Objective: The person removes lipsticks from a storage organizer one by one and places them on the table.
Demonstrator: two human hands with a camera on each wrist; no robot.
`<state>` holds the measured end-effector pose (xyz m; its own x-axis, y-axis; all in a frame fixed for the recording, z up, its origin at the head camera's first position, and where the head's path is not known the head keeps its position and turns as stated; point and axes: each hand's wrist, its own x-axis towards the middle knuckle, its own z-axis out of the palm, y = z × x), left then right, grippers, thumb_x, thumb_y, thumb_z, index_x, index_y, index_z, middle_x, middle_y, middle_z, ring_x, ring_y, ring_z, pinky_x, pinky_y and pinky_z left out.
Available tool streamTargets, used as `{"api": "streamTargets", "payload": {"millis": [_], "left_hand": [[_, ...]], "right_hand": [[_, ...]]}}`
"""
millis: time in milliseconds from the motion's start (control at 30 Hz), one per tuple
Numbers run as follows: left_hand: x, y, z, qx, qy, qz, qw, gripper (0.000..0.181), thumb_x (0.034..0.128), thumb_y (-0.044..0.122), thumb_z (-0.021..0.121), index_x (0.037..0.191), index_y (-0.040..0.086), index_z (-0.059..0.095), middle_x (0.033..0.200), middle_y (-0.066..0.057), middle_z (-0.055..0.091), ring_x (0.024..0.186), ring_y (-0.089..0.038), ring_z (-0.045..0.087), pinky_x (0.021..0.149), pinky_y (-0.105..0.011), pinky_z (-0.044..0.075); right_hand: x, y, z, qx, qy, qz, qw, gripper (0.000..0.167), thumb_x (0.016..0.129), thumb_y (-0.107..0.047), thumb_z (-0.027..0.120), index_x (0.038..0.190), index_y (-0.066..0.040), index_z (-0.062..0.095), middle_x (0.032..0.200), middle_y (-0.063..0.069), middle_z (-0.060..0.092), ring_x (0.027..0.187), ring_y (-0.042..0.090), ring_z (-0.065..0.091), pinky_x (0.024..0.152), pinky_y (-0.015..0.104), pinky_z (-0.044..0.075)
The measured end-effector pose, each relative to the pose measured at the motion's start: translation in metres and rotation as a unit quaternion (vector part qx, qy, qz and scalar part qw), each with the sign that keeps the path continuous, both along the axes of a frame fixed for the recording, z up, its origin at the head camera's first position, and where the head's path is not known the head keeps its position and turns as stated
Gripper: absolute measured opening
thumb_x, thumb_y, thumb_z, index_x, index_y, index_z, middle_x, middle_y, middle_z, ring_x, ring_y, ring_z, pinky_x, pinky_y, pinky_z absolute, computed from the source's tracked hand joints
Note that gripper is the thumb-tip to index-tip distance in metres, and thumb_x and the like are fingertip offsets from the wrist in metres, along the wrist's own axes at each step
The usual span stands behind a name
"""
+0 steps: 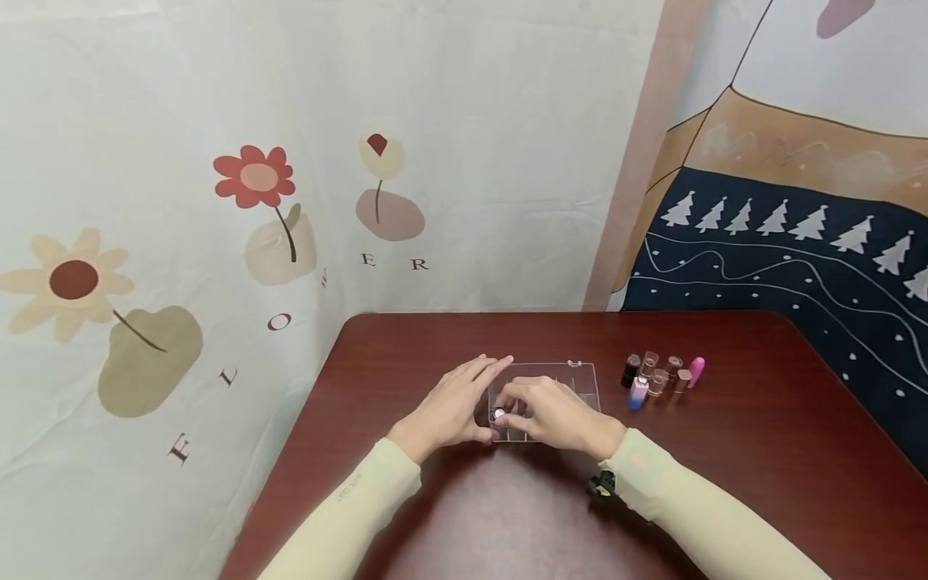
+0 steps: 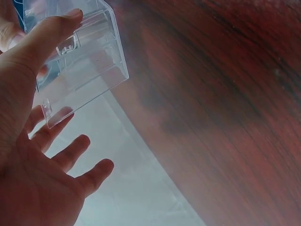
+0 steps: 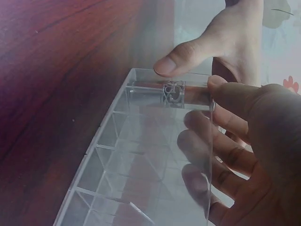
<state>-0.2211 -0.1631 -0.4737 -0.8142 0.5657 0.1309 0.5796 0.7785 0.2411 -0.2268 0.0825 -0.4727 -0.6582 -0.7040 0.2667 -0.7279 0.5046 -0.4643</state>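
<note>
A clear plastic box (image 1: pixel 587 395) with divided compartments lies on the table. My left hand (image 1: pixel 451 403) holds its left end, thumb along the near side and fingers toward the far side. In the left wrist view the thumb (image 2: pixel 61 28) crosses the clear wall, while the outer fingers spread free. Over the left compartments is my right hand (image 1: pixel 554 411), its fingers loosely bent. Close to its fingertips, a small tube with a pale, patterned end (image 3: pixel 174 93) sits in the end compartment. Whether the fingers touch that tube is hard to see.
To the right of the box stands a group of lipsticks, among them a black one (image 1: pixel 631 370), a pink-and-blue one (image 1: pixel 638 393) and a bright pink one (image 1: pixel 696 372). The dark red table (image 1: pixel 725 483) meets a printed curtain (image 1: pixel 493 201) at the back.
</note>
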Motion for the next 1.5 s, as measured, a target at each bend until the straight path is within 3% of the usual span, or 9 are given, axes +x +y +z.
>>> {"api": "streamTargets", "payload": {"millis": [133, 567, 767, 1100, 1500], "left_hand": [[0.0, 0.0, 0.001, 0.0, 0.001, -0.006, 1.0, 0.134, 0.0774, 0.038, 0.112, 0.185, 0.026, 0.033, 0.179, -0.01, 0.052, 0.172, -0.041, 0.047, 0.125, -0.073, 0.055], [-0.003, 0.001, 0.003, -0.011, 0.01, -0.012, 0.9998, 0.135, 0.0771, 0.042, 0.112, 0.185, 0.024, 0.032, 0.18, -0.009, 0.051, 0.171, -0.041, 0.049, 0.129, -0.069, 0.054], [-0.003, 0.0, 0.004, -0.018, 0.0, 0.0, 0.9998, 0.134, 0.08, 0.044, 0.11, 0.186, 0.025, 0.03, 0.182, -0.011, 0.049, 0.173, -0.04, 0.047, 0.13, -0.069, 0.053], [0.0, -0.001, 0.002, -0.003, -0.008, -0.003, 1.0, 0.134, 0.0788, 0.043, 0.111, 0.185, 0.026, 0.031, 0.182, -0.014, 0.05, 0.173, -0.041, 0.047, 0.13, -0.072, 0.052], [-0.001, 0.001, 0.001, -0.009, 0.0, -0.006, 0.9999, 0.133, 0.0788, 0.04, 0.111, 0.185, 0.025, 0.032, 0.181, -0.014, 0.051, 0.172, -0.041, 0.048, 0.13, -0.07, 0.053]], "right_hand": [[0.0, 0.001, 0.002, -0.006, -0.005, -0.001, 1.0, 0.011, 0.107, -0.032, 0.088, 0.115, -0.027, 0.084, 0.102, -0.016, 0.08, 0.081, -0.002, 0.066, 0.07, 0.02, 0.056], [-0.001, 0.005, 0.008, -0.022, 0.022, -0.009, 0.9995, 0.016, 0.107, -0.028, 0.088, 0.12, -0.023, 0.083, 0.107, -0.011, 0.082, 0.081, 0.011, 0.072, 0.073, 0.021, 0.058], [0.001, 0.006, 0.014, -0.023, 0.04, -0.018, 0.9988, 0.016, 0.108, -0.032, 0.086, 0.12, -0.021, 0.082, 0.109, -0.006, 0.083, 0.084, 0.013, 0.075, 0.077, 0.025, 0.063], [0.007, 0.011, 0.021, -0.037, 0.089, -0.027, 0.995, 0.016, 0.107, -0.031, 0.087, 0.12, -0.021, 0.083, 0.11, -0.006, 0.084, 0.089, 0.006, 0.075, 0.08, 0.028, 0.066], [0.007, 0.028, 0.03, -0.063, 0.101, -0.031, 0.9924, 0.017, 0.105, -0.024, 0.089, 0.121, -0.019, 0.084, 0.108, -0.007, 0.084, 0.089, 0.005, 0.077, 0.079, 0.028, 0.066]]}}
